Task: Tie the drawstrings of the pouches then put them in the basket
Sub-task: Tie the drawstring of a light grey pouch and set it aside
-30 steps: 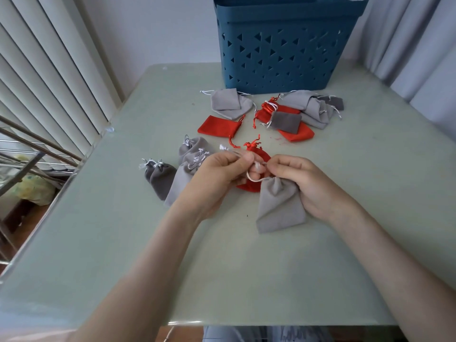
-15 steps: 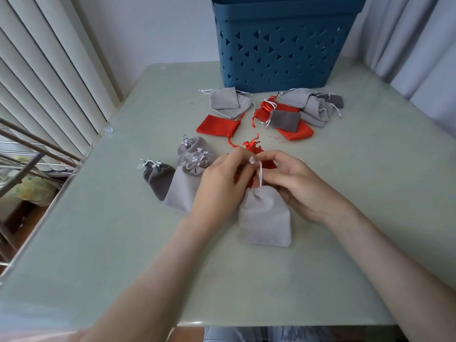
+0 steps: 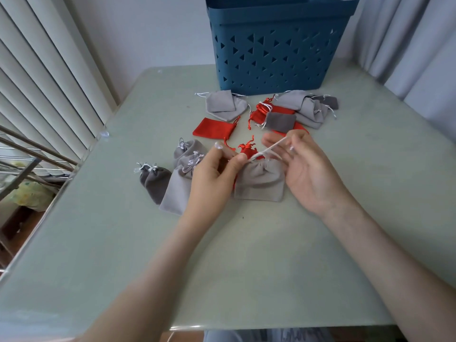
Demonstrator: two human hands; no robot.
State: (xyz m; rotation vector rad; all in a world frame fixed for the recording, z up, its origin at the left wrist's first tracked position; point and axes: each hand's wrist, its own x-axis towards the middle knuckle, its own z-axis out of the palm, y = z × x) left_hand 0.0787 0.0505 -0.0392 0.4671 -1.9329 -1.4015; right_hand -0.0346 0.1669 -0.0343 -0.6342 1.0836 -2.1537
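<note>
My left hand (image 3: 214, 178) pinches the gathered neck of the light grey pouch (image 3: 259, 185), which lies on the table (image 3: 246, 255) between my hands. At its 3 o'clock my right hand (image 3: 308, 174) seems to pinch the white drawstring (image 3: 269, 149), stretched taut toward 1 o'clock. The blue basket (image 3: 278, 45) stands at 12 o'clock.

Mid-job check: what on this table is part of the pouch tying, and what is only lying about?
Job: light grey pouch, its drawstring, left hand, right hand, blue basket, untied pouches, tied pouches.
Lying about: window blinds, curtain, metal rack.
</note>
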